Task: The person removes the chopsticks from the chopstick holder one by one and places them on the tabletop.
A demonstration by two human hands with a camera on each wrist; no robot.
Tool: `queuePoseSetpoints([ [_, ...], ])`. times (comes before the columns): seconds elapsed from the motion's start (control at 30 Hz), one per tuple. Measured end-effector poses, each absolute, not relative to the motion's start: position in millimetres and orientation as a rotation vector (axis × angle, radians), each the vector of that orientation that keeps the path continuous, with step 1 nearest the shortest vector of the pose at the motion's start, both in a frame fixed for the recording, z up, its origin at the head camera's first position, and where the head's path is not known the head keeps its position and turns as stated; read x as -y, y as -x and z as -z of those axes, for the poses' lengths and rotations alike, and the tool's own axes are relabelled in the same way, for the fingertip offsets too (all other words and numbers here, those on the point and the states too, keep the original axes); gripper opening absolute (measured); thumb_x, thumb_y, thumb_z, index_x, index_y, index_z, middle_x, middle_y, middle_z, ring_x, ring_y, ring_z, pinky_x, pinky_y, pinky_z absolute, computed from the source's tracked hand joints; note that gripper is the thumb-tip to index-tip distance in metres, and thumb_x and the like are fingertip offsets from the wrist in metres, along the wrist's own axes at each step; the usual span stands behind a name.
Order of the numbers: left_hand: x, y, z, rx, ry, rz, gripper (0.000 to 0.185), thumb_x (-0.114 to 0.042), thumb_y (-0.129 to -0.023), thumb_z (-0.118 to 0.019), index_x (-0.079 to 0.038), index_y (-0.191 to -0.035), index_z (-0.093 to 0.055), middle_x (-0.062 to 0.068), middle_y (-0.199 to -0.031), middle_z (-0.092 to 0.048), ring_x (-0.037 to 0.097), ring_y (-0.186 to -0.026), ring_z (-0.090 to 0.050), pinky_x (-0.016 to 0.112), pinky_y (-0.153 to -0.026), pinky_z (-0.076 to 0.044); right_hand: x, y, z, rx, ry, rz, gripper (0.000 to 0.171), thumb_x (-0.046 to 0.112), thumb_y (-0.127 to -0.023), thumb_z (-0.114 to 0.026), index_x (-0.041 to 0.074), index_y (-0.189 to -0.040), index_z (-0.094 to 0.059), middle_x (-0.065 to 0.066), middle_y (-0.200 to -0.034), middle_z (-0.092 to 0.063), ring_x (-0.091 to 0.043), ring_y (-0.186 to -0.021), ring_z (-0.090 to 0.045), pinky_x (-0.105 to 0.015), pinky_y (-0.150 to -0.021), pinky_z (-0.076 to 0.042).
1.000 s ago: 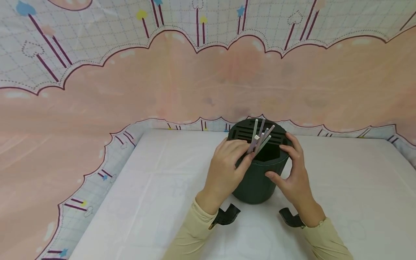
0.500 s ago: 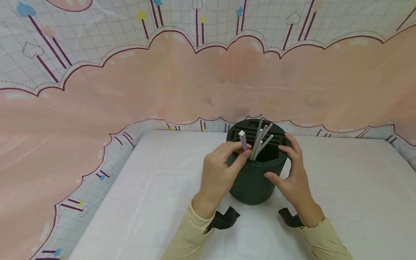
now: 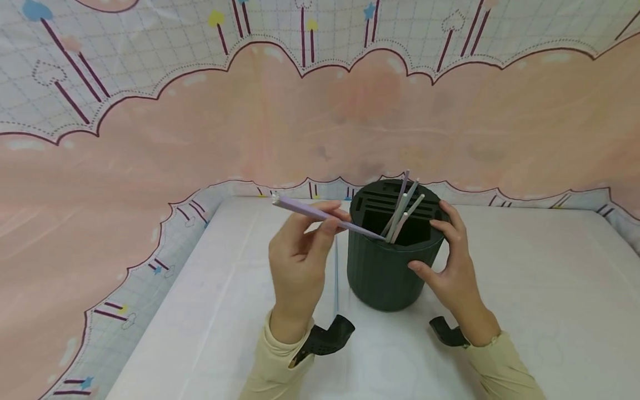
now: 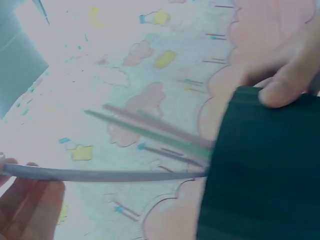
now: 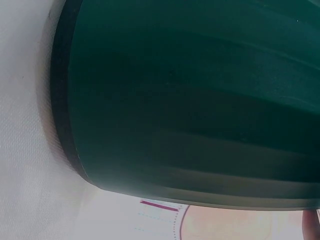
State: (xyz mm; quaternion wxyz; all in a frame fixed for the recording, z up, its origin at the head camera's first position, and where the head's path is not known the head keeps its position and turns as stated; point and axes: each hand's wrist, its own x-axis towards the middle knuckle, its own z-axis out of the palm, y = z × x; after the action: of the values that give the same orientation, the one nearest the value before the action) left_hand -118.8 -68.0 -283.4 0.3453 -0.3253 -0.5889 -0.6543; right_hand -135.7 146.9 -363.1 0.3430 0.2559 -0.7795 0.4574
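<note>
My left hand (image 3: 300, 250) pinches a slim lilac stick (image 3: 305, 209) with a sparkly silver tip between thumb and fingers. The stick slants up to the left, its lower end at the rim of a dark green round holder (image 3: 390, 278). In the left wrist view the same stick (image 4: 110, 175) lies across to the holder's edge. Several thin sticks (image 3: 407, 194), pale green, pink and lilac, lean in the holder's large opening. At the right, my right hand (image 3: 455, 266) grips the holder, thumb on the front wall and fingers along the rim. Its wall (image 5: 190, 100) fills most of the right wrist view.
The holder's slotted top section (image 3: 375, 194) is at its back. A white cloth covers the table (image 3: 200, 311), its scalloped printed border running along the back and left. A thin pale-blue line (image 3: 336, 278) shows left of the holder.
My left hand has drawn the lilac stick out of the bunch and moved left, tipping it from upright to slanted. My right hand keeps its grip on the holder.
</note>
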Motion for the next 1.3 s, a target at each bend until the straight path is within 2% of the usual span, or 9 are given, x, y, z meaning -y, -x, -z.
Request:
queuePoseSetpoints([
  [0.13,78,115,277,1.366,0.816,1.791,0.021,-0.001,-0.088,-0.053,0.014,-0.102,-0.053,0.019,-0.086,-0.06,0.028,-0.078,-0.061,0.044,-0.069,-0.05,-147,136,364,2.033,-0.659,-1.202,0.077,0.052,-0.078,-0.058,-0.008,-0.12,-0.034,-0.022,-0.141,-0.02,-0.034,-0.13,-0.018,-0.051,-0.102,-0.019],
  [0.33,94,112,268,1.28,0.713,1.801,0.02,-0.002,-0.089,-0.051,0.014,-0.101,-0.053,0.02,-0.081,-0.059,0.03,-0.071,-0.061,0.043,-0.064,-0.051,-146,138,363,2.023,-0.659,-1.179,0.077,0.054,-0.079,-0.057,-0.008,-0.119,-0.034,-0.024,-0.14,-0.021,-0.036,-0.13,-0.017,-0.052,-0.102,-0.017],
  [0.5,100,110,261,1.531,0.669,1.848,0.016,0.003,-0.088,-0.05,0.013,-0.1,-0.054,0.019,-0.079,-0.059,0.028,-0.071,-0.061,0.041,-0.064,-0.051,-146,139,362,2.028,-0.657,-1.181,0.077,0.054,-0.078,-0.057,-0.008,-0.119,-0.034,-0.024,-0.14,-0.02,-0.034,-0.13,-0.018,-0.051,-0.102,-0.018],
  [0.63,98,116,262,1.777,0.638,1.818,0.016,-0.001,-0.088,-0.053,0.009,-0.1,-0.056,0.016,-0.078,-0.06,0.026,-0.072,-0.061,0.037,-0.064,-0.052,-147,138,363,2.037,-0.647,-1.184,0.077,0.054,-0.078,-0.057,-0.007,-0.12,-0.034,-0.022,-0.141,-0.02,-0.033,-0.13,-0.018,-0.051,-0.102,-0.019],
  [0.77,98,131,277,1.895,0.634,1.824,0.016,-0.008,-0.088,-0.055,0.0,-0.101,-0.06,0.012,-0.08,-0.061,0.025,-0.073,-0.061,0.035,-0.063,-0.053,-148,139,363,2.043,-0.648,-1.193,0.077,0.053,-0.078,-0.058,-0.006,-0.121,-0.034,-0.02,-0.142,-0.019,-0.032,-0.13,-0.018,-0.05,-0.102,-0.02],
  [1.0,99,167,313,2.242,0.525,1.656,0.018,-0.026,-0.089,-0.055,-0.017,-0.103,-0.062,0.001,-0.078,-0.061,0.012,-0.07,-0.06,0.026,-0.058,-0.052,-148,138,362,2.038,-0.65,-1.21,0.076,0.052,-0.078,-0.059,-0.006,-0.121,-0.033,-0.02,-0.142,-0.019,-0.032,-0.13,-0.018,-0.05,-0.102,-0.02],
  [1.3,97,197,354,2.713,0.249,1.372,0.019,-0.021,-0.09,-0.053,-0.013,-0.106,-0.061,-0.001,-0.076,-0.06,0.011,-0.057,-0.059,0.021,-0.053,-0.049,-148,137,362,2.047,-0.655,-1.22,0.075,0.051,-0.078,-0.059,-0.004,-0.122,-0.033,-0.019,-0.143,-0.019,-0.031,-0.131,-0.018,-0.049,-0.103,-0.019],
])
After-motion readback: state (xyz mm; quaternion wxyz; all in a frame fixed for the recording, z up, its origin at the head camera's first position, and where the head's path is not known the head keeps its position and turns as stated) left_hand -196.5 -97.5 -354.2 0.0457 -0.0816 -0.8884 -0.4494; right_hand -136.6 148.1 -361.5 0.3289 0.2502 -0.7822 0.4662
